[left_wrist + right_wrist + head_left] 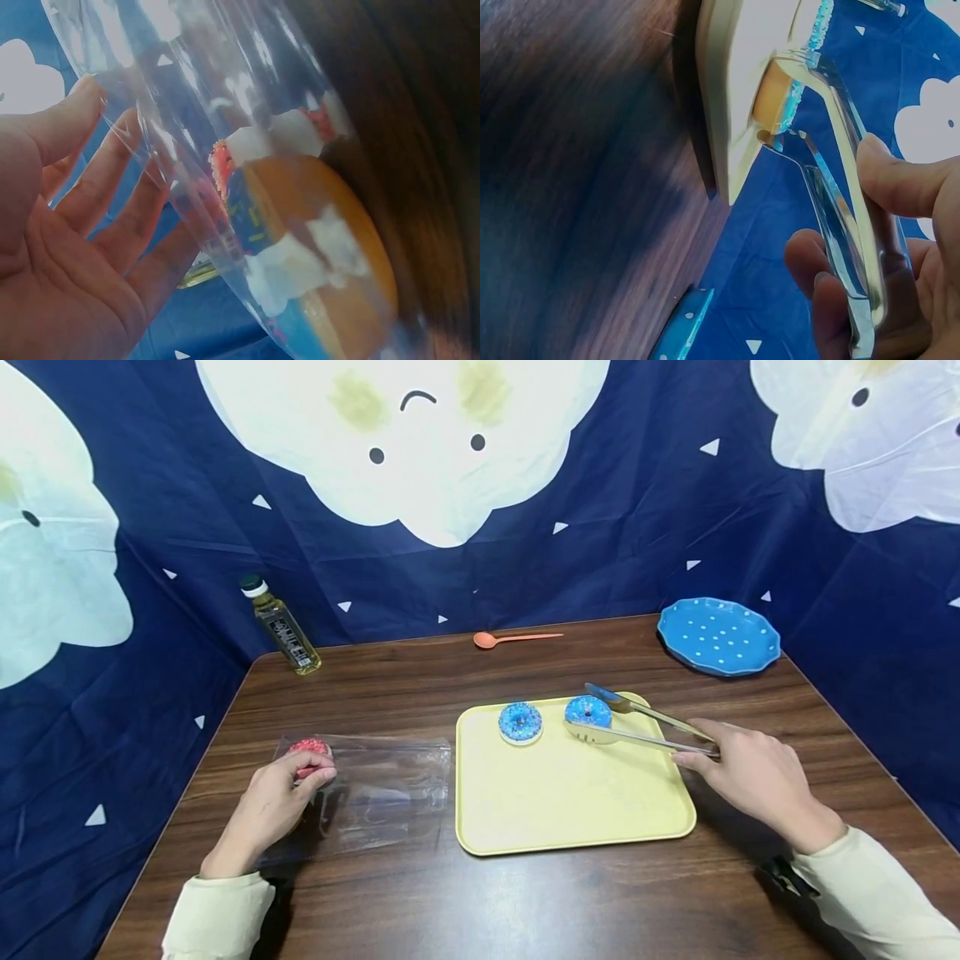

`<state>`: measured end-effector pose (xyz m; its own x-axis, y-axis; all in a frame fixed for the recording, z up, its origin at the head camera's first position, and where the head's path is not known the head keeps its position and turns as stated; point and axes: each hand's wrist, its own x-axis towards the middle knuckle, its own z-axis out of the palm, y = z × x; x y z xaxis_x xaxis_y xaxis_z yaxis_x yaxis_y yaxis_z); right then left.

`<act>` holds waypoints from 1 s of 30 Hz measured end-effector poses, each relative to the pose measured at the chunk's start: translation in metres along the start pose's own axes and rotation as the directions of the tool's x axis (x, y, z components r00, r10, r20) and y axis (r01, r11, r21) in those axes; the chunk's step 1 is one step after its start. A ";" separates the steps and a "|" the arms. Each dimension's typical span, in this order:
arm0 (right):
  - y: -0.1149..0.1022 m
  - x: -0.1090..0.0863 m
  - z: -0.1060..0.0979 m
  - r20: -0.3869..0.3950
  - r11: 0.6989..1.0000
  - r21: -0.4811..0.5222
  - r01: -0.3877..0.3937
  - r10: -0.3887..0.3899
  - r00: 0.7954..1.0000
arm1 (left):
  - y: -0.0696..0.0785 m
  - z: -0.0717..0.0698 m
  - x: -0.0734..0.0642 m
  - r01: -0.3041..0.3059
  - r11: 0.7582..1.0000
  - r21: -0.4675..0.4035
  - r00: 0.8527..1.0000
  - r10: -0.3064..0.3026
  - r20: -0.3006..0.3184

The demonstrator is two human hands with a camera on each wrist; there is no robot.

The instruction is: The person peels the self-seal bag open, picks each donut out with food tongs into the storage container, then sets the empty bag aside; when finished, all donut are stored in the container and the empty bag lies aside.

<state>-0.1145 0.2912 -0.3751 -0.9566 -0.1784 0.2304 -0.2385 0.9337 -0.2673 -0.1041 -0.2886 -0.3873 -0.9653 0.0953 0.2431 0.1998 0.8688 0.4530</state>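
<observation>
My left hand [273, 806] reaches over a clear plastic bag [390, 785] lying on the table. Through the film shows a red-topped doughnut [311, 756]; the left wrist view also reveals blue and brown doughnut parts [307, 202] inside. In that view the left fingers [97, 176] are spread and touch the film at its edge. My right hand [757, 781] holds metal tongs [660, 717], whose tips stand on either side of a blue doughnut [588, 711]. A second blue doughnut [520, 722] lies to its left on the yellow tray [570, 814].
A bottle of yellowish oil [287, 631] stands at the back left of the wooden table [525, 906]. Along the back edge lies an orange spoon [517, 639]. A blue dotted plate [720, 637] occupies the back right corner, and a blue cloth [420, 577] hangs behind.
</observation>
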 end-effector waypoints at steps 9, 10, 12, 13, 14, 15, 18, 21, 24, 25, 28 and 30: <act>0.000 0.002 -0.009 0.026 1.000 0.007 -0.022 0.022 0.999 | 0.001 0.000 0.001 0.009 1.000 -0.003 1.000 -0.009 0.003; 0.000 0.002 -0.010 0.025 1.000 0.007 -0.022 0.021 0.999 | 0.001 0.000 0.001 0.013 1.000 -0.004 1.000 -0.013 0.004; -0.001 0.003 -0.010 0.024 1.000 0.008 -0.019 0.019 1.000 | 0.001 0.000 0.000 0.019 1.000 -0.006 1.000 -0.019 0.007; -0.001 0.003 -0.011 0.023 1.000 0.008 -0.018 0.018 1.000 | 0.001 0.000 0.000 0.023 1.000 -0.006 1.000 -0.023 0.007; -0.002 0.003 -0.011 0.020 1.000 0.007 -0.016 0.016 1.000 | 0.002 -0.001 0.000 0.026 1.000 -0.006 1.000 -0.026 0.007; -0.002 0.002 -0.011 0.017 1.000 0.006 -0.015 0.015 1.000 | 0.002 -0.001 0.000 0.029 1.000 -0.006 1.000 -0.029 0.008; -0.003 0.002 -0.011 0.005 1.000 0.007 -0.008 0.008 1.000 | 0.002 -0.001 0.000 0.041 0.999 -0.001 0.999 -0.041 0.013; -0.006 0.002 -0.011 -0.018 1.000 0.012 0.002 -0.001 1.000 | 0.002 -0.001 0.000 0.047 0.999 0.003 0.999 -0.047 0.017; -0.009 0.003 -0.011 -0.036 1.000 0.022 0.018 -0.017 0.999 | 0.002 -0.001 0.000 0.049 0.999 0.003 0.999 -0.049 0.017; -0.010 0.004 -0.011 -0.038 0.999 0.023 0.025 -0.024 0.999 | 0.002 -0.001 0.000 0.050 0.999 0.002 0.999 -0.050 0.016; -0.013 0.005 -0.010 -0.040 0.999 0.025 0.043 -0.042 0.998 | 0.002 -0.001 0.000 0.053 0.999 -0.001 0.999 -0.053 0.014; -0.014 0.005 -0.009 -0.046 0.998 0.026 0.056 -0.055 0.997 | 0.002 -0.001 0.000 0.048 0.999 -0.002 0.999 -0.048 0.009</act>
<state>-0.1148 0.2800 -0.3618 -0.9334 -0.2148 0.2874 -0.2959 0.9139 -0.2779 -0.1036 -0.2875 -0.3861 -0.9754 0.0575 0.2130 0.1531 0.8717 0.4656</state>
